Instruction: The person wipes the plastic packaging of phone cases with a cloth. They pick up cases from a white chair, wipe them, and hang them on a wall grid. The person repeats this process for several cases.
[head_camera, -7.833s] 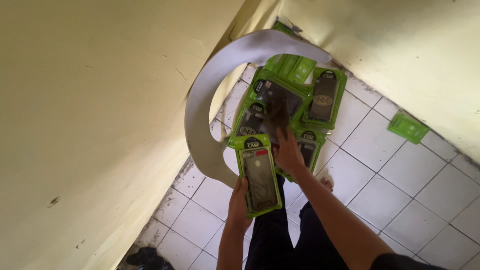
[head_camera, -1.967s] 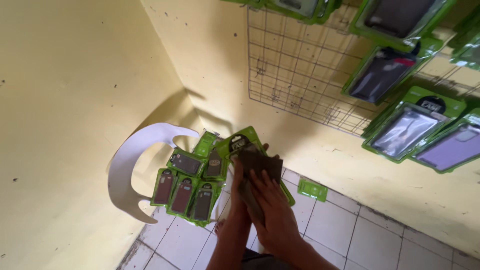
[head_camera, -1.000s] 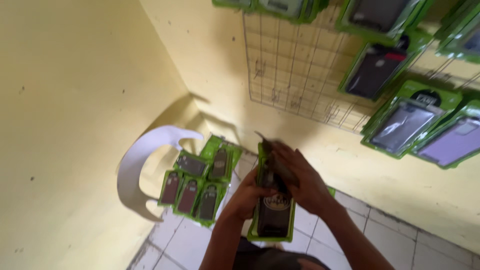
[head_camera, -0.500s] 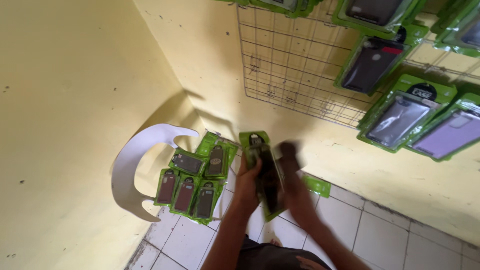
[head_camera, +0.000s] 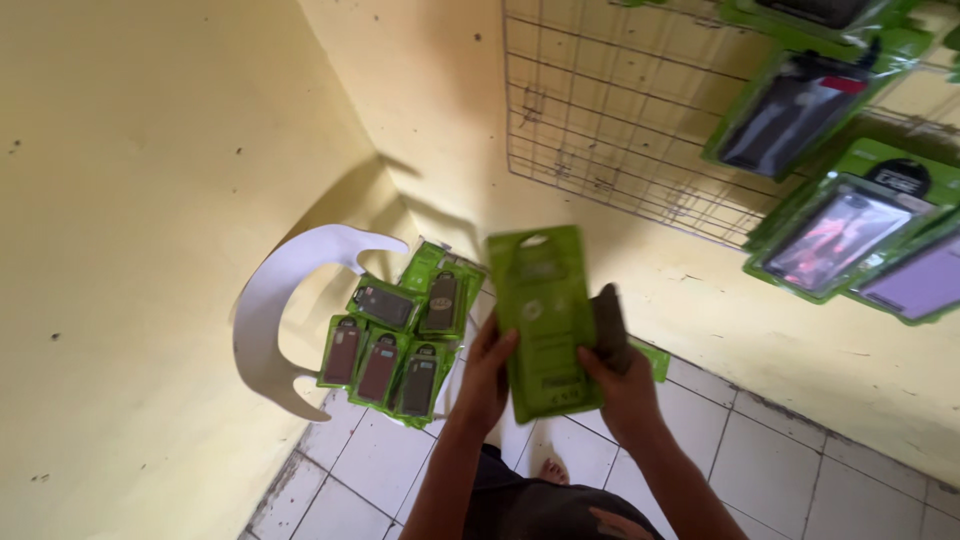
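Both hands grip the green phone-case package (head_camera: 543, 322), held upright between them: left hand (head_camera: 485, 372) on its left edge, right hand (head_camera: 622, 385) also pinching a dark case (head_camera: 609, 325). Wire grid (head_camera: 620, 110) sits up-right, nearer the right hand.

Green flat phone-case pkg (head_camera: 545, 320), plain back facing camera, upright w/ hang hole at 12 o'clock; dark case (head_camera: 610, 325) touching its 3 o'clock edge.
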